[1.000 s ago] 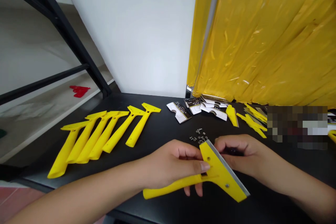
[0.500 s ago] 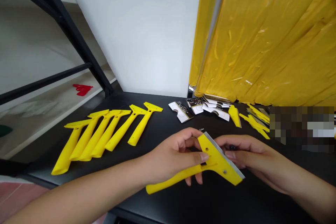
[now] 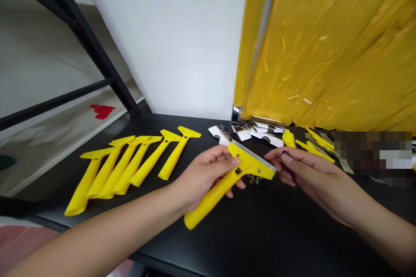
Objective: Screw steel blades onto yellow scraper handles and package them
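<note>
Yellow scraper (image 3: 224, 188) up in our left hand (image 3: 204, 173), right hand (image 3: 312, 173) loosely open beside it!

We're at a black worktop (image 3: 201, 238), white wall (image 3: 182, 43) and yellow plastic sheeting (image 3: 325, 52) behind, a black-framed shelf (image 3: 81, 39) at left with a red piece (image 3: 102, 111) on it. Yellow handles (image 3: 113, 169) lie in a row, white-and-black cards (image 3: 260, 136) heaped beyond. Since the last look, the scraper has swung up toward the cards, and our right hand has drawn off its steel blade (image 3: 251, 154). Left fingers and thumb wrap its head and neck, above the worktop; right fingers sit just beside the blade, a dark speck (image 3: 284, 152) at their tips, too small to tell.
</note>
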Tool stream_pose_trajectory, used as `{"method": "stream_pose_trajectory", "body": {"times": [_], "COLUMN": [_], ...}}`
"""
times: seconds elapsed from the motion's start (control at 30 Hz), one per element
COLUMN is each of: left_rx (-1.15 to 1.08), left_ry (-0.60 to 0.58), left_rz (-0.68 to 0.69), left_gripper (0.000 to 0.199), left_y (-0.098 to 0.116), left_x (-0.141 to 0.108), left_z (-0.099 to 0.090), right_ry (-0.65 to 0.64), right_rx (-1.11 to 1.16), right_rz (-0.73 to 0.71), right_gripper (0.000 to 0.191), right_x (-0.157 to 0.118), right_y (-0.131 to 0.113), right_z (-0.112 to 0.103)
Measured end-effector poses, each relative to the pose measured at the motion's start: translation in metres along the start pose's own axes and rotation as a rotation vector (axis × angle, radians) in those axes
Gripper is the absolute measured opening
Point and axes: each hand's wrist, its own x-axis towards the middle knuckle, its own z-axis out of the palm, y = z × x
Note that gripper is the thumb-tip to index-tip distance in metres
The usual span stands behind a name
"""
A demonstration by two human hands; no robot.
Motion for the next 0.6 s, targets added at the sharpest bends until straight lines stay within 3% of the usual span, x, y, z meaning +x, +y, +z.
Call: {"method": "stream_pose_trajectory", "body": {"times": [0.1,0.2,0.33,0.6], "left_rx": [-0.013,-0.021,-0.004,0.029], "left_ry": [0.096,0.144,0.158,0.145], "left_rz": [0.03,0.048,0.051,0.059], "left_gripper": [0.027,0.028,0.029,0.024], "left_y": [0.003,0.005,0.005,0.004], "left_x": [0.004,0.006,0.005,0.004], "left_z": [-0.005,-0.008,-0.007,-0.002], "right_ry": [0.126,0.23,0.327,0.31], "right_rx": [-0.28,-0.548,-0.702,-0.764], "right_rz": [-0.254,-0.39,-0.442,-0.407], "right_gripper": [0.033,0.026,0.019,0.022], "right_x": [0.003,0.001,-0.001,0.004], "right_y": [-0.003,-0.005,-0.002,0.006], "right_z": [-0.008,-0.013,-0.015,-0.019]}}
